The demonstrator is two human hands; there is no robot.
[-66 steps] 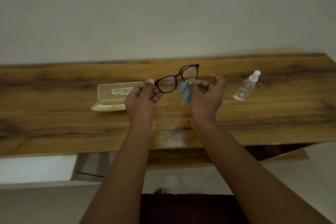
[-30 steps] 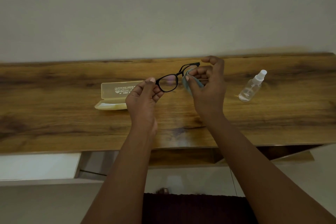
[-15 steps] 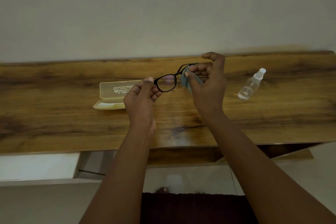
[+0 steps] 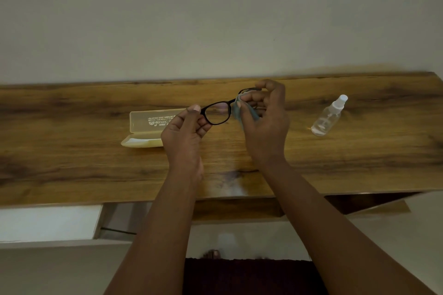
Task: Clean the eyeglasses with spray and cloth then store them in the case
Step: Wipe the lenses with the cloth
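Wiping step: left hand (image 4: pixel 185 132) pinches glasses (image 4: pixel 217 115) above bench (image 4: pixel 72 163) middle; right hand (image 4: pixel 265 122) pinches cloth (image 4: pixel 236 110) on far lens. Next, probably: store them in open case (image 4: pixel 143 127), back-left

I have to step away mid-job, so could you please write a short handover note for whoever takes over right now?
Left hand: pinches the black eyeglasses at their left end, above the wooden table.
Right hand: holds the blue cloth against the right lens, which it hides.
Case: open on the table, left of the hands.
Spray bottle: lying on the table, right.
Done: wiping under way.
Left: finish wiping, put the glasses in the case, close it.
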